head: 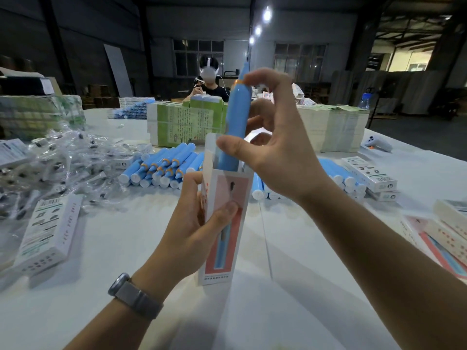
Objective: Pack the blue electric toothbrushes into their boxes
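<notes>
One toothbrush stands half inside the upright box at frame centre; left hand grips the box. Right hand, fingers loosely spread, pinches the toothbrush's top.

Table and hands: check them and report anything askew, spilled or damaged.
Nothing looks damaged or spilled. The left hand holds the box upright while the right hand feeds a blue toothbrush into its open top. The bagged parts lie in a loose heap at left.
</notes>
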A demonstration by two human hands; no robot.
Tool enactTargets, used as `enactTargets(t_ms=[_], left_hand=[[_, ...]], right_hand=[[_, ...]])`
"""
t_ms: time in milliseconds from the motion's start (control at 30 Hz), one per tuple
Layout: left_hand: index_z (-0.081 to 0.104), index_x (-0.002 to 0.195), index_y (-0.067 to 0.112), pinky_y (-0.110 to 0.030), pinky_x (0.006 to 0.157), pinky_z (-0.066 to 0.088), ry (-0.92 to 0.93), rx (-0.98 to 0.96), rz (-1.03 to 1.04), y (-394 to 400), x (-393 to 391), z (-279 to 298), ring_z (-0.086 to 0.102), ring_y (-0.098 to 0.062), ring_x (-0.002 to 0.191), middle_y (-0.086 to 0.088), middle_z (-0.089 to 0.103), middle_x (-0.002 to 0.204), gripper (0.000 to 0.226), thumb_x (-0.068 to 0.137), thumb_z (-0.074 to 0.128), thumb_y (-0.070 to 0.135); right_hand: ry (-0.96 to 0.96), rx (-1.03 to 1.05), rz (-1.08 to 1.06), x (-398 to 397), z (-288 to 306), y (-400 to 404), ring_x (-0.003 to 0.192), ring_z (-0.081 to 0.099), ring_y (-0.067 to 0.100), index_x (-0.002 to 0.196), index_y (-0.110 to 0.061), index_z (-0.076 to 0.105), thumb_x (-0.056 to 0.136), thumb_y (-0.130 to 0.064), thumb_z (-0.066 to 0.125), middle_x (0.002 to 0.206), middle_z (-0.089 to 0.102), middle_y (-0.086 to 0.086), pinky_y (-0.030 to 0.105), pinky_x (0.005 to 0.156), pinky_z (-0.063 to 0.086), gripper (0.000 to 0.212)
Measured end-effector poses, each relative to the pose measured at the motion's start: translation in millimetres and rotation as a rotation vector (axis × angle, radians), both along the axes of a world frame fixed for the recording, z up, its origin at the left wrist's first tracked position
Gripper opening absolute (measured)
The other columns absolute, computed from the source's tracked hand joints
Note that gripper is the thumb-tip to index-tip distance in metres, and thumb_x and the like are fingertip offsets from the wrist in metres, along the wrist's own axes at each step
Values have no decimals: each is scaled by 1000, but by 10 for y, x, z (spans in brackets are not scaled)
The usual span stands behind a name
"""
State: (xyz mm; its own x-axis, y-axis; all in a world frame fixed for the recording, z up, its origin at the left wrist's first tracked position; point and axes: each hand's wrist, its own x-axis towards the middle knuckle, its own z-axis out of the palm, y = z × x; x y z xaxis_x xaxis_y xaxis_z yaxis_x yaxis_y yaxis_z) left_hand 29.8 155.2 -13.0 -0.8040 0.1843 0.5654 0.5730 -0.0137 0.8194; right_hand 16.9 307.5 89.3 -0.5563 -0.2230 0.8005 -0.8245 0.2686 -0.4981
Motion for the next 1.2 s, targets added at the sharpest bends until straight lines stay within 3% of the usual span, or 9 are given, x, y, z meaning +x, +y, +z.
enactTargets(t_ms=[133, 333, 500, 633, 800, 933, 1100, 1200], left_hand=[[48, 95, 40, -32, 70, 60, -29, 52, -73, -36, -11, 27, 73, -33, 87, -1, 70, 95, 22, 86, 68, 36], [52, 90, 41, -34, 71, 59, -86, 51, -115, -152, -39, 97, 73, -32, 87, -7, 73, 91, 26, 73, 72, 40], [50, 99, 29, -32, 69, 59, -82, 84, -113, -148, -49, 93, 71, -27, 82, -5, 72, 87, 30, 80, 73, 25], [46, 103, 18, -29, 68, 58, -83, 65, -100, -176, -59, 115, 71, -21, 79, -3, 72, 85, 41, 76, 75, 26], [53, 105, 28, -33, 73, 60, -60, 47, -70, -194, -74, 106, 70, -19, 88, -5, 70, 93, 37, 75, 74, 28], [50, 116, 22, -40, 80, 61, -42, 37, -58, -185, -92, 85, 69, -22, 95, -12, 67, 103, 40, 81, 69, 13], [49, 119, 24, -32, 76, 60, -51, 37, -88, -208, -106, 84, 70, -19, 97, -10, 65, 106, 42, 84, 68, 13], [47, 122, 30, -28, 75, 59, -78, 12, -123, -239, -99, 98, 71, -17, 98, -5, 66, 106, 47, 84, 68, 13]], right_hand=[[21, 34, -14, -51, -147, -28, 84, 61, 8, 116, -33, 41, 80, -22, 79, 100, 62, -3, 14, 67, 42, 54], [101, 46, -59, -54, -263, -102, 90, 57, 6, 107, -28, 49, 80, -24, 77, 103, 60, -7, 6, 74, 38, 39], [140, 29, -146, -65, -327, -146, 91, 54, 17, 79, -14, 63, 80, -16, 76, 87, 60, -7, 16, 76, 37, 13], [123, 14, -171, -80, -370, -180, 88, 53, 19, 69, -11, 62, 80, -14, 75, 83, 59, -4, 21, 78, 39, 17], [69, 37, -195, -87, -392, -190, 88, 47, 16, 67, -16, 61, 82, -24, 73, 85, 44, -6, 21, 78, 36, 21], [94, 72, -224, -117, -420, -190, 84, 46, 17, 65, -13, 61, 84, -25, 71, 83, 40, -6, 17, 75, 35, 25], [99, 101, -187, -124, -434, -173, 86, 47, 5, 81, -16, 65, 88, -22, 71, 90, 45, -8, 10, 73, 35, 10], [113, 113, -149, -134, -430, -178, 82, 48, 10, 71, -22, 61, 87, -22, 69, 87, 44, -6, 14, 71, 37, 18]])
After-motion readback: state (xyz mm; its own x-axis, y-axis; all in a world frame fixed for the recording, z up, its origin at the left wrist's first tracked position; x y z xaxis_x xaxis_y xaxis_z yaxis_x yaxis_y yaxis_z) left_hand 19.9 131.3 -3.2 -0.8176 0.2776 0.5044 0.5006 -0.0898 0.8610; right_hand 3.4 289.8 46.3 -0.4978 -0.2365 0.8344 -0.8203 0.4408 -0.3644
